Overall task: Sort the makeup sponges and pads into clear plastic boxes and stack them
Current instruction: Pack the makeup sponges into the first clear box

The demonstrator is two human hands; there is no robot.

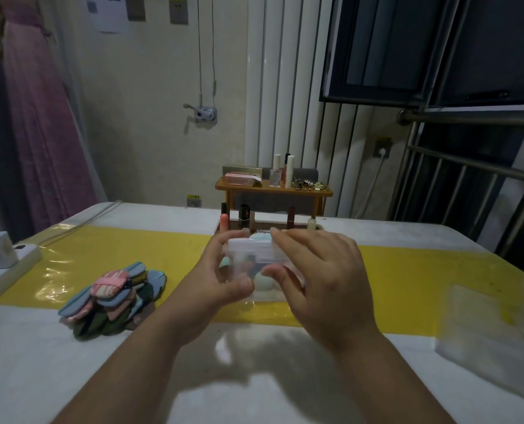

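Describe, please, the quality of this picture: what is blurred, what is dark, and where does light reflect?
Head view: dim overall; the box, held by the left hand and right hand, is smeared by motion blur; glare streaks the yellow strip beside the pads; soft shadows of the arms fall on the table; the wide lens makes the window frame lean.

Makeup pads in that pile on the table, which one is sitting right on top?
The pink-and-white streaked fabric pad with a pink band tops the pile; the blue pads and green pads lie underneath.
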